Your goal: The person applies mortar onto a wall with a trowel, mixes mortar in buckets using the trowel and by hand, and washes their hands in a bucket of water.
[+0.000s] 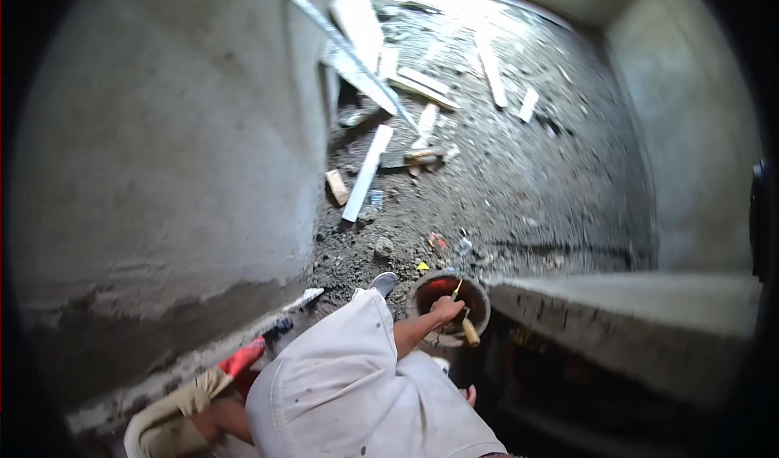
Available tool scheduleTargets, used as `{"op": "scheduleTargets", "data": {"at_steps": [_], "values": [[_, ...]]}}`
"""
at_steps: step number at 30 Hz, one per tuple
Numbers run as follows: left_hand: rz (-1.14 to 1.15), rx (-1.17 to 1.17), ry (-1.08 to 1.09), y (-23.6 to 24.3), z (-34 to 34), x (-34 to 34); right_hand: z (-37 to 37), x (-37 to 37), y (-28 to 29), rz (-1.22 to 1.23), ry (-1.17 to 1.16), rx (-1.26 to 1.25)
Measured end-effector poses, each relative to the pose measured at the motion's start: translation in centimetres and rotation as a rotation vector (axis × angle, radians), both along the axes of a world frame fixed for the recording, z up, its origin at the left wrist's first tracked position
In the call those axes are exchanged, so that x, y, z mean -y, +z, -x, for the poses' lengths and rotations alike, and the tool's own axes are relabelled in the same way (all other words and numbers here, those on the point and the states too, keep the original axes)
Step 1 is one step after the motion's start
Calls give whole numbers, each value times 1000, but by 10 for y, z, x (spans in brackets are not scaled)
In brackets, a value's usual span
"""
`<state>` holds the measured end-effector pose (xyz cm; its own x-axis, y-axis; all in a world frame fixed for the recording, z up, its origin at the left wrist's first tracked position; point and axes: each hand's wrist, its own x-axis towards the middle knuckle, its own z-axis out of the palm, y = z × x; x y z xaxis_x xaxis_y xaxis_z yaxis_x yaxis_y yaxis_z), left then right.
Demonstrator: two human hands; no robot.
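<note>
A dark bucket with a reddish inside stands just ahead of me. My left hand, at the end of a forearm coming out of a wide pale sleeve, is over its mouth. Its fingers are closed around a thin tool with a green and yellow handle. Beside that hand, a wooden handle on a metal neck, like a trowel's, slants over the near rim. Lower down, a few fingers of my right hand show past the pale cloth; the rest is hidden, and I cannot see anything in them.
A plastered wall rises on the left, with a low rough wall at right. Boards, a long metal strip and rubble lie on the dirt floor. A shoe is left of the bucket; a khaki-clad leg is lower left.
</note>
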<state>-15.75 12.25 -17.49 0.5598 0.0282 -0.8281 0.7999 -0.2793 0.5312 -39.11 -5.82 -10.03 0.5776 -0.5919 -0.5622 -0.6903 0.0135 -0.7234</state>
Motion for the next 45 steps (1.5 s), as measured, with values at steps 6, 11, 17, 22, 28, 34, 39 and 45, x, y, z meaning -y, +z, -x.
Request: {"op": "scheduleTargets", "data": {"at_steps": [6, 11, 17, 22, 28, 34, 39, 45], "values": [[263, 170, 487, 45, -197, -27, -276, 34, -9, 21, 512, 183], [190, 394, 794, 88, -326, -81, -568, 45, -71, -561, 941, 233], [3, 525, 1312, 87, -390, -107, -893, 38, 30, -291, 1104, 248], [-105, 644, 1408, 195, -399, -90, -1008, 28, 65, -728, 1159, 97], [-378, 432, 2087, 149, -345, -81, -938, -128, 52, -966, 1376, -561], [-572, 252, 2412, 194, -245, -5, -789, -310, 215, -1284, 2900, -815], [-644, 284, 2578, 258, -160, 75, -700, -336, 403, -2808, 2354, -136], [-865, 544, 3081, 267, -33, 150, -359, -308, 401, -1787, 3223, 417]]}}
